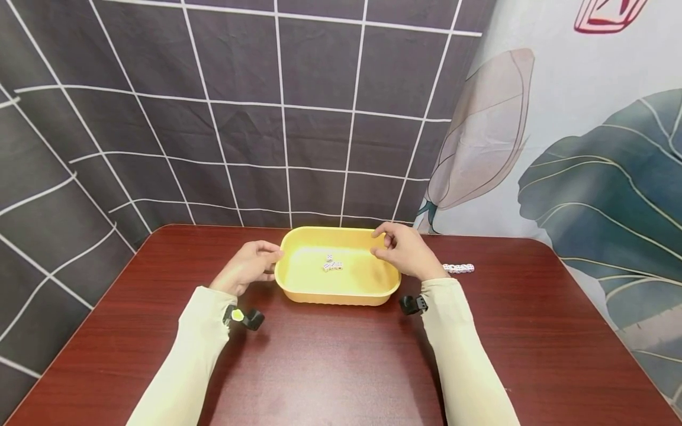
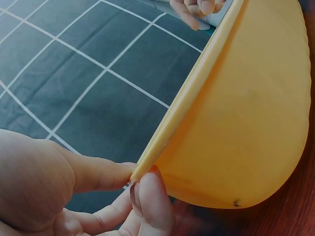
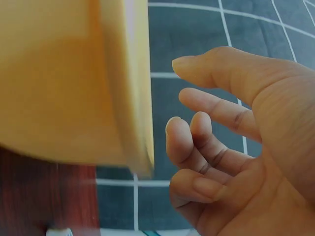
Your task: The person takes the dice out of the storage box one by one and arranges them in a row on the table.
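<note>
A yellow oblong plastic basin (image 1: pixel 335 300) stands on the table, a few small white dice (image 1: pixel 333 267) lying inside near its middle. At its left end my left hand (image 1: pixel 249 267) pinches the rim; the left wrist view shows thumb and fingers on either side of the basin's edge (image 2: pixel 187 103). Over the right end hovers my right hand (image 1: pixel 407 251), its fingers loosely bent with nothing between them. The right wrist view shows a gap between this hand (image 3: pixel 236 132) and the basin's wall (image 3: pixel 59 88).
A short row of white dice (image 1: pixel 459 268) lies on the dark red wooden table (image 1: pixel 330 367), just right of my right wrist. Behind the table hangs a dark grid-patterned cloth (image 1: pixel 319 142), with a leaf-printed curtain (image 1: pixel 597 177) on the right.
</note>
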`<move>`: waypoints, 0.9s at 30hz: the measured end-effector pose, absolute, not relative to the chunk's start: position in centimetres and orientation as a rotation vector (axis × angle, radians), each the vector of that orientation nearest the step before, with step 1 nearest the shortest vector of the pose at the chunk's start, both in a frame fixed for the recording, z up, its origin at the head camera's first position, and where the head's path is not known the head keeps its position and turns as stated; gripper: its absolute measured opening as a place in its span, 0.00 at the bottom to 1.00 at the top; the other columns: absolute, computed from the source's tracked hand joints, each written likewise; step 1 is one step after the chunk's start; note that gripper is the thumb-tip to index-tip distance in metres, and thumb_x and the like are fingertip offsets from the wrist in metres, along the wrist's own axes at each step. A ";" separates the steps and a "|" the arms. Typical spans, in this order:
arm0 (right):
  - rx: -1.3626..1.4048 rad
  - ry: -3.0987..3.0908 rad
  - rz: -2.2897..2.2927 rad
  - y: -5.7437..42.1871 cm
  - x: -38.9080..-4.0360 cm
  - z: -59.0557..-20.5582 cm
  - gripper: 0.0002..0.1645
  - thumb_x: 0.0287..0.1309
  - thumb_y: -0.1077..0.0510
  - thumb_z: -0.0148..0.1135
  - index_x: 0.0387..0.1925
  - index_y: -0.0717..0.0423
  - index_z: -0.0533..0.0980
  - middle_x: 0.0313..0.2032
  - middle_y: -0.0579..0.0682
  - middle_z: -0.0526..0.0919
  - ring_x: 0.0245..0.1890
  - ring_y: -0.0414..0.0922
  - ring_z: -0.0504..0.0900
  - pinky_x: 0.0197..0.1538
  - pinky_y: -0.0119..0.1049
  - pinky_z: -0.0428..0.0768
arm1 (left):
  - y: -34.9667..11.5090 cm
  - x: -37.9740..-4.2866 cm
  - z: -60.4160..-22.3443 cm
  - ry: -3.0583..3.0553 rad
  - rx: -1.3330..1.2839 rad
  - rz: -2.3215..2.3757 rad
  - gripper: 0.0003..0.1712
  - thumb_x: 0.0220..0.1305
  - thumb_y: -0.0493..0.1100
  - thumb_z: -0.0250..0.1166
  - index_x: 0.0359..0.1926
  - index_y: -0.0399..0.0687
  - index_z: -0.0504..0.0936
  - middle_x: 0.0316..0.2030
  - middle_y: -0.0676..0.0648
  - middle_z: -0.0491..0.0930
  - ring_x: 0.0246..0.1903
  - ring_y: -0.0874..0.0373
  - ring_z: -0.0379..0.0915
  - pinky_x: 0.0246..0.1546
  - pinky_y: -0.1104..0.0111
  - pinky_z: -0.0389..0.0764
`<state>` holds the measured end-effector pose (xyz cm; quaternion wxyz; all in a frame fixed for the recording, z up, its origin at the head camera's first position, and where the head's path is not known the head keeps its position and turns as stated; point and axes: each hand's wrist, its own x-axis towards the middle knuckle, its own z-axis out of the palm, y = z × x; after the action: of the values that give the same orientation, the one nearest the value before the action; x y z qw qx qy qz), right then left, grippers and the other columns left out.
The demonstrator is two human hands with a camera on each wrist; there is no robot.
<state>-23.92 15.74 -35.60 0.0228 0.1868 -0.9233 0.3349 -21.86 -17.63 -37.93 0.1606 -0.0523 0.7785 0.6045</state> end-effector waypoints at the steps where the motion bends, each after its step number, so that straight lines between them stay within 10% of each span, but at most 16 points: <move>1: 0.578 -2.864 1.030 15.5 -23.9 -35.7 0.16 0.56 0.59 0.72 0.46 0.57 0.81 0.29 0.50 0.75 0.29 0.43 0.73 0.36 0.34 0.73 | -17.6 -21.8 -37.9 2.224 -0.145 1.725 0.21 0.75 0.38 0.58 0.62 0.29 0.70 0.41 0.42 0.81 0.34 0.60 0.78 0.33 0.74 0.85; 27: 0.523 -2.971 1.030 10.7 -24.2 -38.5 0.14 0.53 0.62 0.72 0.41 0.61 0.81 0.25 0.48 0.74 0.24 0.40 0.71 0.31 0.30 0.70 | -17.6 -21.7 -37.8 2.240 -0.145 1.711 0.21 0.75 0.38 0.58 0.62 0.29 0.70 0.40 0.43 0.80 0.33 0.59 0.77 0.33 0.73 0.85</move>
<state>-24.24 10.66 -38.45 -0.0230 0.1640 -0.9317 0.3232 -21.74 -17.65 -37.83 0.1589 -0.0509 0.7834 0.5986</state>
